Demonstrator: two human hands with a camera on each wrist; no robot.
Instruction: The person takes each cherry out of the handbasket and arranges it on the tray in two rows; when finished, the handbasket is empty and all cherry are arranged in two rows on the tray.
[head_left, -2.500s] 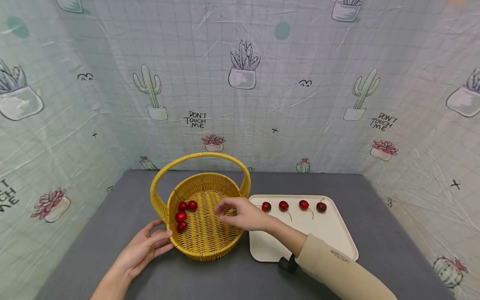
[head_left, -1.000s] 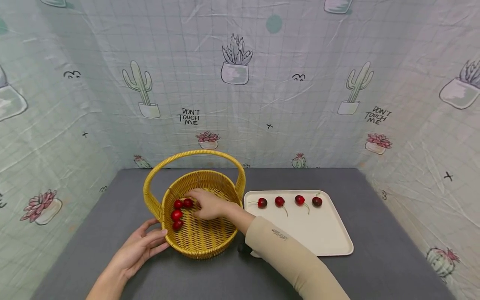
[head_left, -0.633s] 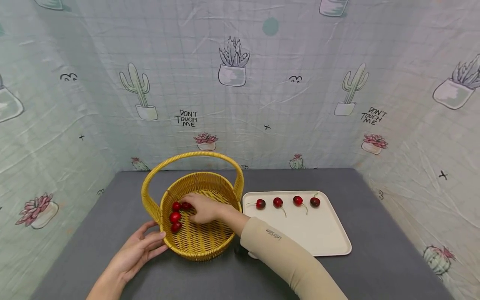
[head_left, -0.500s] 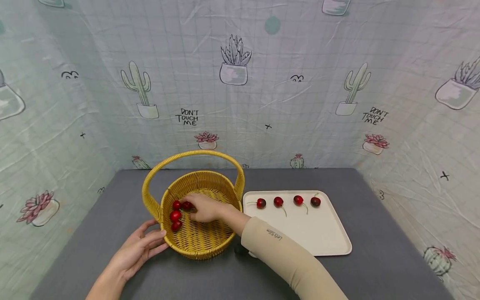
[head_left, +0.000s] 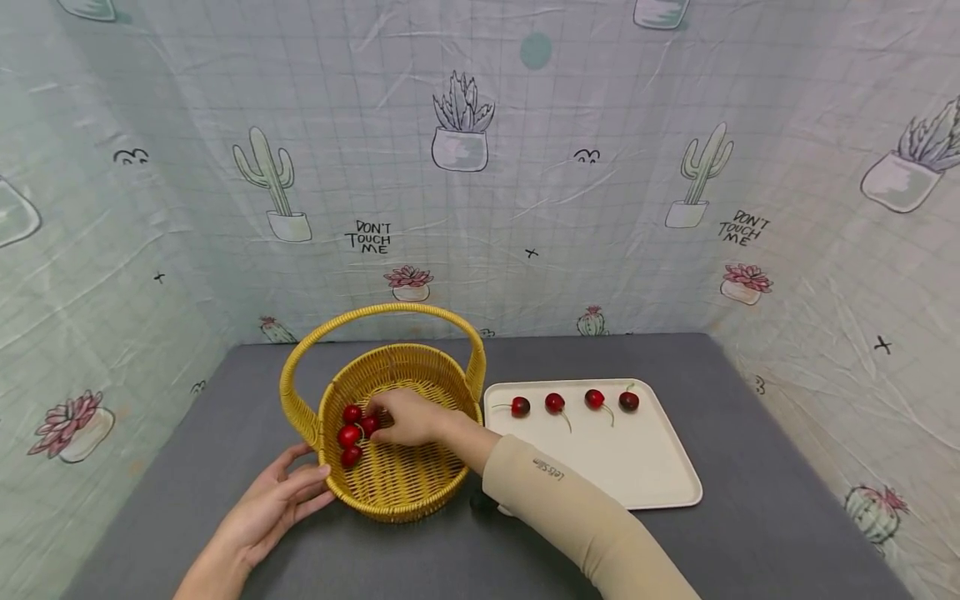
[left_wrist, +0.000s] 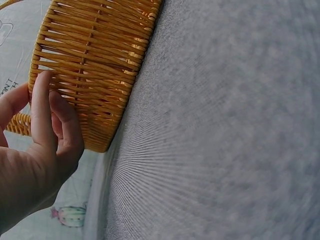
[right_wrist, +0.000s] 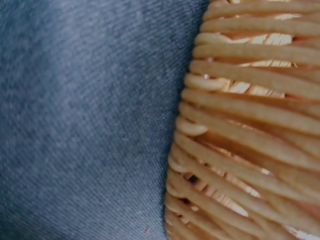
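A round yellow wicker basket (head_left: 401, 507) with a tall arched handle stands at the left of the table. My left hand (head_left: 270, 504) holds its near-left rim; in the left wrist view the fingertips (left_wrist: 42, 82) rest on the woven wall at the rim. Several red cherries lie together on the basket's left side, among them one at the front (head_left: 351, 456). Inside the basket, my right hand (head_left: 411, 417) pinches a cherry (head_left: 370, 426) beside the others. Only the basket's outer wall (right_wrist: 250, 105) and the table cloth appear in the right wrist view, without the hand.
A cream rectangular tray (head_left: 622, 458) lies right of the basket, with several stemmed cherries in a row along its far side, one of them at the row's left end (head_left: 521, 407). The right forearm crosses the tray's near-left corner. A patterned curtain (head_left: 465, 217) surrounds the grey table (head_left: 390, 562).
My right hand has reached left into the basket and taken hold of a cherry, which has shifted slightly toward me. The left hand stays at the rim.
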